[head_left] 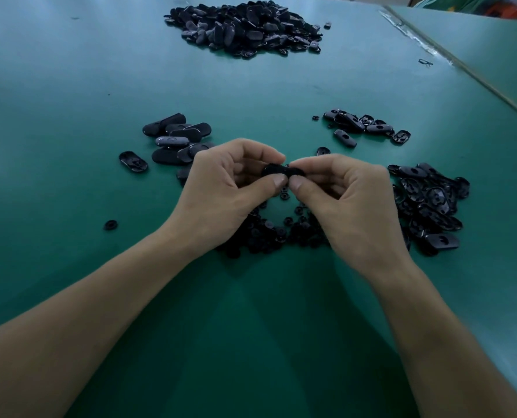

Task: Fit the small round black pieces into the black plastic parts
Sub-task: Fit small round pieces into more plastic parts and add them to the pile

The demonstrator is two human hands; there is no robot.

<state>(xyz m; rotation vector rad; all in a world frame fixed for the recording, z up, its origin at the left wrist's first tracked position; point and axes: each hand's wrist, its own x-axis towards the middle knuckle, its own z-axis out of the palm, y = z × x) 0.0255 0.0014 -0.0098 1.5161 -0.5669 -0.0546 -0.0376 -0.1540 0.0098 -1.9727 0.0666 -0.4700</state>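
At frame centre the left grip and right grip each pinch an end of one part, above the round pieces on the desk. It looks light, stiff and slick, so hold it by the rims

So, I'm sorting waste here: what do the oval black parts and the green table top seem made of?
Oval black parts: likely moulded hard plastic; some faces glint softly, others look matte, and upturned ones show ribbed hollows. Green table top: a smooth, faintly shiny sheet, perhaps rubber or vinyl; the picture cannot settle which.
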